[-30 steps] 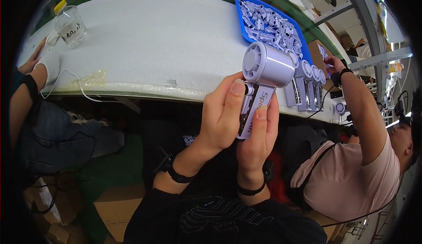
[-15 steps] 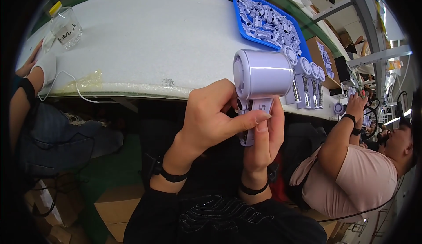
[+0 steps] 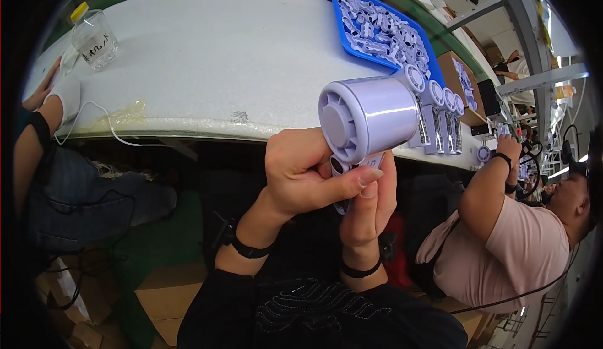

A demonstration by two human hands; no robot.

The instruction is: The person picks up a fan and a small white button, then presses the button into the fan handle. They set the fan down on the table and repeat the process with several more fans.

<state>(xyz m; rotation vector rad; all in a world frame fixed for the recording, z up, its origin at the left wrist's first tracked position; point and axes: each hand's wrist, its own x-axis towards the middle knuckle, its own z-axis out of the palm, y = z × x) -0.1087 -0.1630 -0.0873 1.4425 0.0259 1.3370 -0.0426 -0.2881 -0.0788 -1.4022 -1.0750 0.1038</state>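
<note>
A pale lilac handheld fan [image 3: 377, 113] with a thick drum-shaped head is held up before me, its vented round end tilted toward the left. My left hand [image 3: 308, 176] grips the handle from the left, thumb laid across it. Wrapped round the same handle from the right is my right hand [image 3: 372, 201], its thumb tip beside the left thumb. Most of the handle is hidden by my fingers. Just behind the fan head, several similar lilac fans [image 3: 433, 119] stand in a row along the table's edge.
The white table [image 3: 213, 54] bears a blue tray [image 3: 344, 32] heaped with small lilac parts. A cardboard box [image 3: 449, 66] stands right of it, a yellow-capped bottle [image 3: 94, 38] far left. A co-worker's gloved hand [image 3: 66, 101] rests at left; another person [image 3: 502, 248] sits at right.
Both hands have tipped the fan, so its vented round end now faces more toward me and the handle shows less. The person at right has shifted slightly.
</note>
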